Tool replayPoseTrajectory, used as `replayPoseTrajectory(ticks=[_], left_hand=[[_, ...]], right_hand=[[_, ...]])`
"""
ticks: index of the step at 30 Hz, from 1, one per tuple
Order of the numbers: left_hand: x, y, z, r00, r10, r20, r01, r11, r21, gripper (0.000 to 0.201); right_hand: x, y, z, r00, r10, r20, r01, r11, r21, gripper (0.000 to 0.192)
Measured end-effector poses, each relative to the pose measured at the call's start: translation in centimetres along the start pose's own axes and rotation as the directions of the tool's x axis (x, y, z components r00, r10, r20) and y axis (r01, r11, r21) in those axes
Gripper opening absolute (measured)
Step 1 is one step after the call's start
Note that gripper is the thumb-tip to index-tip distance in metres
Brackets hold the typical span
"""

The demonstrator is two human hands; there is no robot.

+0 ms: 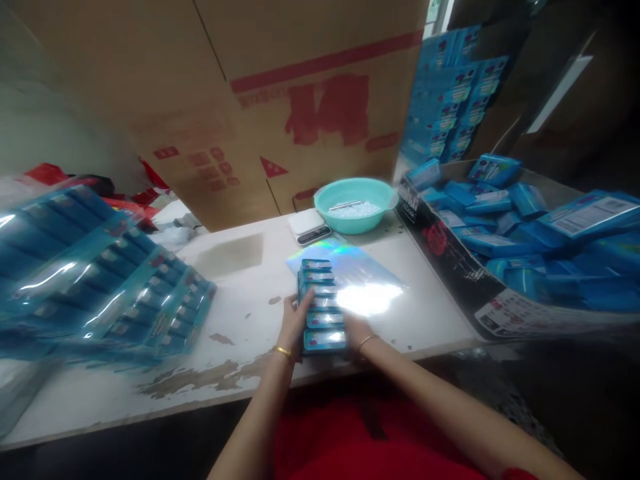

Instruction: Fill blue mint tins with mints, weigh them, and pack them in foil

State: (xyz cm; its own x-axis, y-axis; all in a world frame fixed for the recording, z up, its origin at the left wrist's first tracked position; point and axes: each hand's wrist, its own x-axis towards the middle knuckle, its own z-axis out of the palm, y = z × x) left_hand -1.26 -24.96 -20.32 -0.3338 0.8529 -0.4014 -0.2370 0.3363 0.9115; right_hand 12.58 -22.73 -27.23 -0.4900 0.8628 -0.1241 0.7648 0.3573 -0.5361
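A row of several small blue boxes [325, 320] stands on the near part of the white table, in front of my body. My left hand [295, 320] grips its left side, with the thumb over the top edge. On the right side of the row is my right hand [357, 333], blurred, its fingers mostly hidden. Just beyond the boxes lies a shiny holographic sheet [370, 260], with bright glare on its right part.
Wrapped stacks of blue boxes [100, 280] stand at the left. A carton [450, 267] of loose blue packs [525, 233] is at the right. Behind are a small scale [310, 230], a turquoise basin [355, 223] with white bits and a metal tool, and a large cardboard box [280, 133].
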Motion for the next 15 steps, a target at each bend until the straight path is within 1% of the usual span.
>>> replayPoseTrajectory(ticks=[2, 3, 5, 7, 9, 10, 12, 13, 15], left_hand=[[0.3, 0.1, -0.1, 0.999, 0.032, -0.021, -0.032, 0.999, 0.029, 0.075], [0.3, 0.1, -0.3, 0.999, 0.034, 0.003, -0.034, 0.999, 0.001, 0.070], [-0.1, 0.2, -1.1, 0.997, 0.025, 0.075, -0.015, 0.991, -0.129, 0.056], [-1.3, 0.3, -2.5, 0.994, 0.008, 0.110, 0.020, 0.968, -0.251, 0.046], [-3.4, 0.6, -4.3, 0.996, -0.033, 0.084, 0.059, 0.945, -0.321, 0.045], [-4.6, 0.7, -5.4, 0.996, -0.063, 0.068, 0.083, 0.936, -0.342, 0.046], [-7.1, 0.8, -7.8, 0.991, -0.123, 0.051, 0.133, 0.919, -0.371, 0.049], [-8.3, 0.8, -9.0, 0.989, -0.147, 0.028, 0.147, 0.913, -0.381, 0.050], [-10.5, 0.4, -11.2, 0.981, -0.181, -0.066, 0.143, 0.914, -0.379, 0.048]], right_hand=[[0.0, 0.3, -0.6, 1.000, -0.011, 0.005, 0.011, 1.000, 0.026, 0.030], [0.0, 0.4, -1.2, 1.000, -0.022, 0.010, 0.022, 1.000, 0.009, 0.031], [0.0, 0.3, -2.6, 0.998, -0.057, -0.003, 0.057, 0.995, -0.083, 0.037], [-0.1, -0.3, -4.1, 0.991, -0.123, -0.056, 0.109, 0.972, -0.207, 0.043], [-0.2, -1.2, -4.9, 0.971, -0.212, -0.114, 0.169, 0.938, -0.304, 0.044], [-0.3, -1.7, -4.9, 0.958, -0.260, -0.124, 0.207, 0.921, -0.330, 0.043], [-0.4, -2.3, -4.1, 0.944, -0.322, -0.078, 0.278, 0.898, -0.341, 0.038], [-0.6, -2.3, -3.4, 0.946, -0.323, -0.031, 0.296, 0.898, -0.326, 0.036], [-1.0, -1.7, -1.7, 0.960, -0.278, 0.036, 0.278, 0.928, -0.247, 0.036]])
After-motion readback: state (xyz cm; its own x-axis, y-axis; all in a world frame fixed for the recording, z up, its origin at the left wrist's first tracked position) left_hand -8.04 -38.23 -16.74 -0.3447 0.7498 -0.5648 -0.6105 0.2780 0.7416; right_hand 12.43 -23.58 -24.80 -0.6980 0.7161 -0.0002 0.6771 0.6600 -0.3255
